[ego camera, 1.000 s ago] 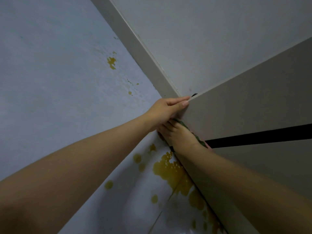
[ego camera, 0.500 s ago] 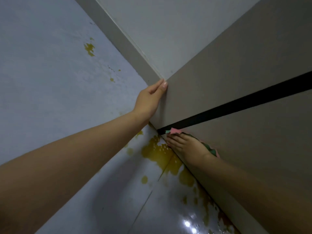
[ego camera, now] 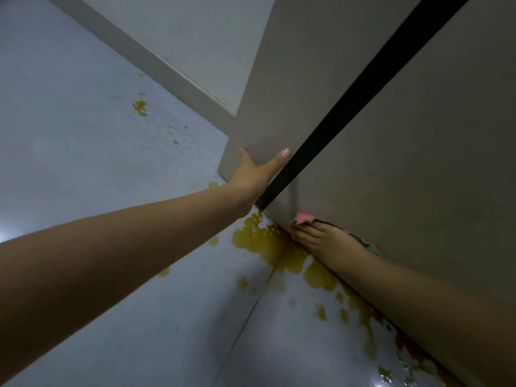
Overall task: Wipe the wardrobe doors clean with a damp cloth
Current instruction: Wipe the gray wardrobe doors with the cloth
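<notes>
Head view: the left hand (ego camera: 258, 174) lies flat with straight fingers against the lower corner of a grey-brown wardrobe door (ego camera: 405, 152), beside the black gap (ego camera: 360, 99) between doors. The right hand (ego camera: 326, 241) presses a pink and green cloth (ego camera: 304, 218) against the neighbouring door's bottom edge, fingers extended over it. No writing shows. Yellow stains (ego camera: 259, 238) mark the floor (ego camera: 111, 152).
</notes>
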A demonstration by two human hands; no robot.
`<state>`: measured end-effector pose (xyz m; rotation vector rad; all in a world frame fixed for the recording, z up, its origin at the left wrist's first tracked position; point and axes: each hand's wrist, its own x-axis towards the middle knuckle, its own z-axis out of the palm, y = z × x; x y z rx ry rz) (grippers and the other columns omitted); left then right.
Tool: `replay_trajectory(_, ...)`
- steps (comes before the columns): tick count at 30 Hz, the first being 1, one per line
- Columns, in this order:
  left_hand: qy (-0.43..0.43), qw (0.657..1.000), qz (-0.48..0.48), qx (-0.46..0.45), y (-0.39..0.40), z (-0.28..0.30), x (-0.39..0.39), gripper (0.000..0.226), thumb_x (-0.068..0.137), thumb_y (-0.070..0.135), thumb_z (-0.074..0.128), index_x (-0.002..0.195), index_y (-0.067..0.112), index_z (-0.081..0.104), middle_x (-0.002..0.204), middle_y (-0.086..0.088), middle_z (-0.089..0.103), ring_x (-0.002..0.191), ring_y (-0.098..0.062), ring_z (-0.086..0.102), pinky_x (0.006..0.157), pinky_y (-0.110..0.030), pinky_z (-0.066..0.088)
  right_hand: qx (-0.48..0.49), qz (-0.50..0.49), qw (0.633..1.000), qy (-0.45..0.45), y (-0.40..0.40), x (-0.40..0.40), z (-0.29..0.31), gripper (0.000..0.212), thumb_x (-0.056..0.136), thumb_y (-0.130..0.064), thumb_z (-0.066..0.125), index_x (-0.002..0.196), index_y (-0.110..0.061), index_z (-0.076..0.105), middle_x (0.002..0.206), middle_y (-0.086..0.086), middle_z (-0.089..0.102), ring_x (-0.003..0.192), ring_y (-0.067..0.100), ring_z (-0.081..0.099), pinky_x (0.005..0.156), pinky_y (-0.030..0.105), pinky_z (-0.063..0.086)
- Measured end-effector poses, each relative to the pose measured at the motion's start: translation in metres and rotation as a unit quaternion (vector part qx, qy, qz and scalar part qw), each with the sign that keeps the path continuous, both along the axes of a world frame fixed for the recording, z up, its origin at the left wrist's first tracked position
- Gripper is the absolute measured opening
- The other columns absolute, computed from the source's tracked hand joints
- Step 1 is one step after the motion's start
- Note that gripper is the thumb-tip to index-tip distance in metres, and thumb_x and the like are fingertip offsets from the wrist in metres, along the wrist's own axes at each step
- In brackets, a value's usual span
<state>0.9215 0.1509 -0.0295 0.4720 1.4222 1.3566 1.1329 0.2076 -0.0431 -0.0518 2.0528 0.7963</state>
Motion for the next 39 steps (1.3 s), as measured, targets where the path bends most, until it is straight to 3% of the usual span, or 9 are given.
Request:
replay_trajectory(8,0.041,0.998,-0.026,-0.031,0.0,0.017,0.012,0.135,0.037,0.083,0.064,0.15,0.032,0.011,0.153,0.007,0.027,0.14,-0.02,0.027,0.113,-0.048,0.028,0.039,0.034,0.992,0.116,0.0,-0.026,-0.027,0.058,0.101,-0.019,0.019,0.149,-0.003,-0.009,0.159,0.01,-0.01,0.145,0.028,-0.013,0.114,0.044,-0.009)
replay_trajectory(12,0.064,0.997,-0.016,-0.034,0.005,0.014,0.019,0.137,0.031,0.09,0.066,0.147,0.039,0.013,0.152,0.009,0.029,0.139,-0.02,0.029,0.112,-0.052,0.027,-0.029,0.046,0.971,0.234,0.006,0.028,-0.031,0.06,0.09,-0.009,0.017,0.151,-0.006,0.013,0.158,0.002,0.007,0.146,0.019,0.009,0.115,0.04,-0.009)
replay_trajectory(16,0.026,0.999,0.003,-0.018,0.007,0.016,0.029,0.145,0.027,0.085,0.071,0.148,0.038,0.006,0.154,0.009,0.026,0.14,-0.021,0.028,0.114,-0.051,0.027,-0.015,-0.011,0.996,0.091,-0.001,0.063,-0.028,0.057,0.1,-0.015,0.021,0.15,-0.01,-0.007,0.158,-0.001,-0.008,0.146,0.016,-0.003,0.116,0.033,-0.003)
replay_trajectory(20,0.009,1.0,0.026,0.007,0.008,0.012,0.036,0.135,0.04,0.077,0.073,0.149,0.038,0.002,0.152,0.011,0.028,0.139,-0.017,0.03,0.114,-0.05,0.026,-0.008,-0.029,0.984,0.174,0.008,0.045,-0.04,0.061,0.074,-0.019,0.025,0.12,-0.03,0.064,0.13,-0.019,0.055,0.121,-0.001,0.052,0.106,0.024,0.031)
replay_trajectory(22,-0.003,0.999,0.039,0.013,0.01,0.011,0.039,0.134,0.044,0.075,0.074,0.149,0.037,0.0,0.152,0.011,0.028,0.139,-0.016,0.03,0.115,-0.05,0.025,-0.021,-0.01,0.982,0.187,0.018,0.057,-0.05,0.061,0.069,-0.023,0.024,0.106,-0.033,0.071,0.118,-0.019,0.064,0.11,0.0,0.06,0.099,0.022,0.037)
replay_trajectory(26,-0.015,0.998,0.047,0.025,0.01,0.012,0.043,0.139,0.042,0.074,0.074,0.15,0.033,-0.002,0.153,0.009,0.027,0.14,-0.016,0.029,0.115,-0.049,0.024,-0.011,-0.041,0.966,0.255,0.006,0.088,-0.004,0.06,0.078,-0.015,0.028,0.129,-0.021,0.058,0.135,-0.008,0.054,0.117,0.009,0.057,0.103,0.028,0.028)
replay_trajectory(32,-0.029,0.998,0.052,0.011,0.009,0.015,0.039,0.102,0.077,0.059,0.066,0.152,0.028,0.003,0.152,0.01,0.03,0.139,-0.013,0.031,0.115,-0.043,0.028,0.001,-0.078,0.921,0.381,-0.01,0.109,0.008,0.063,0.081,-0.008,0.027,0.144,-0.014,0.029,0.149,-0.005,0.036,0.129,0.009,0.046,0.097,0.027,0.031)
replay_trajectory(37,-0.033,0.998,0.051,0.002,0.009,0.014,0.043,0.1,0.077,0.06,0.065,0.151,0.031,0.004,0.154,0.008,0.028,0.14,-0.016,0.03,0.114,-0.046,0.029,0.024,-0.014,0.953,0.302,0.0,0.052,0.008,0.061,0.07,-0.011,0.031,0.119,-0.02,0.067,0.127,-0.01,0.06,0.108,0.005,0.062,0.095,0.025,0.031)
replay_trajectory(39,-0.045,0.997,0.063,-0.001,0.013,0.016,0.044,0.104,0.074,0.061,0.067,0.151,0.032,0.004,0.154,0.008,0.027,0.139,-0.017,0.032,0.114,-0.048,0.029,0.051,-0.003,0.952,0.302,0.001,0.051,0.02,0.057,0.068,-0.02,0.044,0.122,-0.025,0.064,0.13,-0.013,0.057,0.111,0.002,0.06,0.095,0.022,0.028)
